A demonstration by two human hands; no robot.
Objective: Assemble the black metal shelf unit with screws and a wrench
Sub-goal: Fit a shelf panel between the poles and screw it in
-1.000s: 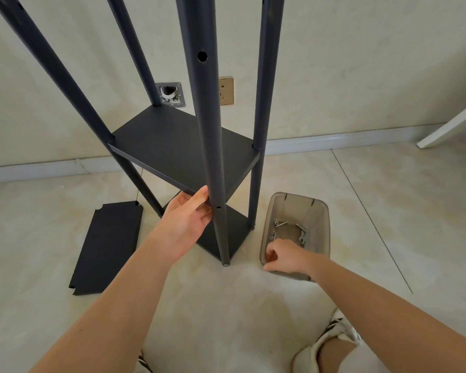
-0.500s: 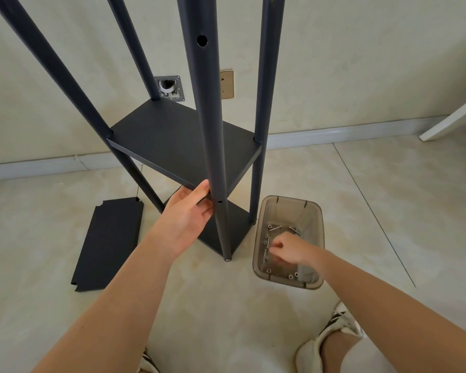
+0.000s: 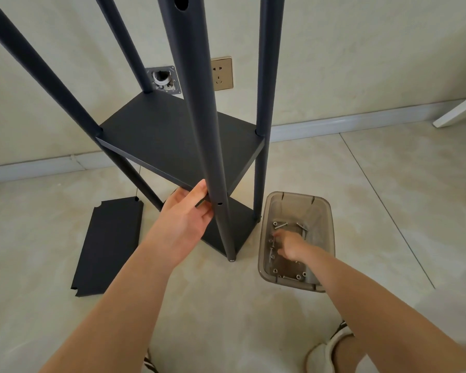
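A: What is seen left of the shelf unit (image 3: pixel 178 135)?
B: A loose black panel (image 3: pixel 108 246) is laid flat on the floor. The near post (image 3: pixel 207 146) is gripped by the left hand (image 3: pixel 186 219), fingers curled round it.

A: And right of the unit?
B: The right hand (image 3: pixel 288 244) is lowered into the clear tub (image 3: pixel 326 211) among screws (image 3: pixel 280 225); whether anything is held cannot be told.

The shelf unit (image 3: pixel 178 146) stands on the floor (image 3: pixel 388 211) at your 12 o'clock. A loose shelf board (image 3: pixel 106 246) lies flat at 10 o'clock. The bin (image 3: pixel 326 211) sits at 2 o'clock, just beside the unit, with screws (image 3: pixel 280 225) in it. A wall socket (image 3: pixel 221 74) is behind.
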